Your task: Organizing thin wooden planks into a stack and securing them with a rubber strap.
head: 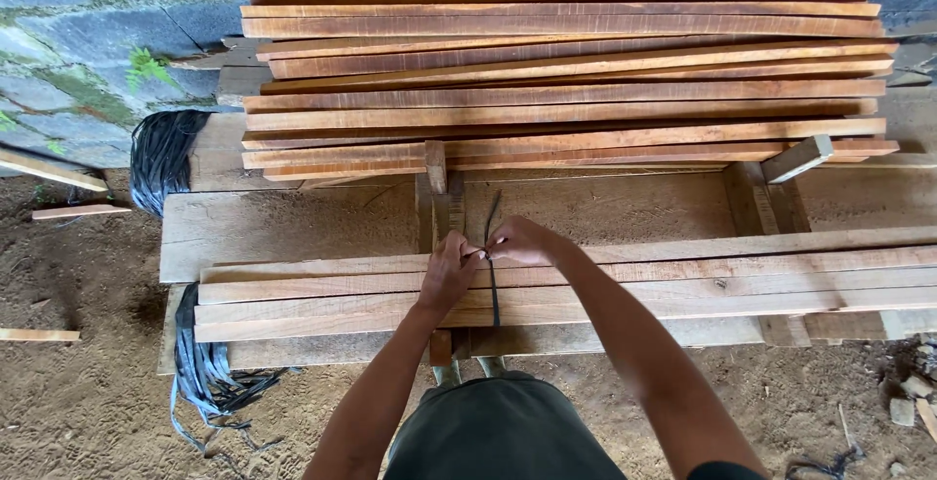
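A small bundle of thin wooden slats [683, 280] lies across a low plank platform [283, 226] in front of me. A black plastic strap [493, 285] runs over the bundle from front to back. My left hand [449, 273] and my right hand [522, 241] meet at the top of the bundle, each pinching an end of the strap where the ends cross. The strap's free tail [490, 209] sticks up beyond my fingers.
A tall stack of long wooden slats [566, 60] fills the far side of the platform. Bunches of black strapping hang at the left [161, 153] and lower left [200, 368]. Dirt floor [78, 392] surrounds the platform; a stone wall [88, 41] stands at upper left.
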